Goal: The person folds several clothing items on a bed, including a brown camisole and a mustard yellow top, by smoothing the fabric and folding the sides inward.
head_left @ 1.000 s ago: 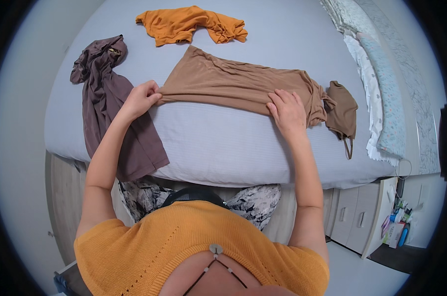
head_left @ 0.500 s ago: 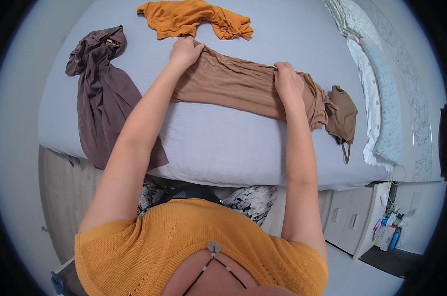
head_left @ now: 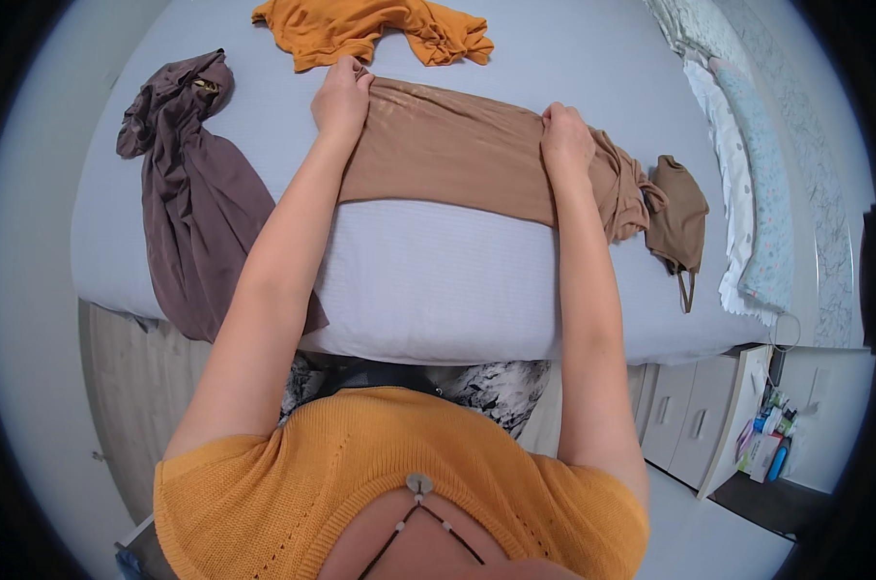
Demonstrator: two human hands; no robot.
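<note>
The brown cloth (head_left: pixel 447 145) lies on the bed (head_left: pixel 428 280), in front of the person, and both hands are on its far edge. The left hand (head_left: pixel 341 101) is at the far left corner; its fingers are pressed together and pinch the cloth there, just below the orange cloth (head_left: pixel 360 34). The right hand (head_left: pixel 567 143) is further along the same edge, where its fingers pinch the cloth also, although their tips are partly hidden. Between the two hands the brown cloth is quite flat, with small wrinkles near its far edge, while on the right of the right hand it is bunched in thick folds. Next to these folds is the olive top (head_left: pixel 677 208), with a thin strap pointing toward the person; I cannot tell if the two are touching. On the left lies the purple cloth (head_left: pixel 201 193), crumpled at its far end, and the left forearm passes over its near end.
</note>
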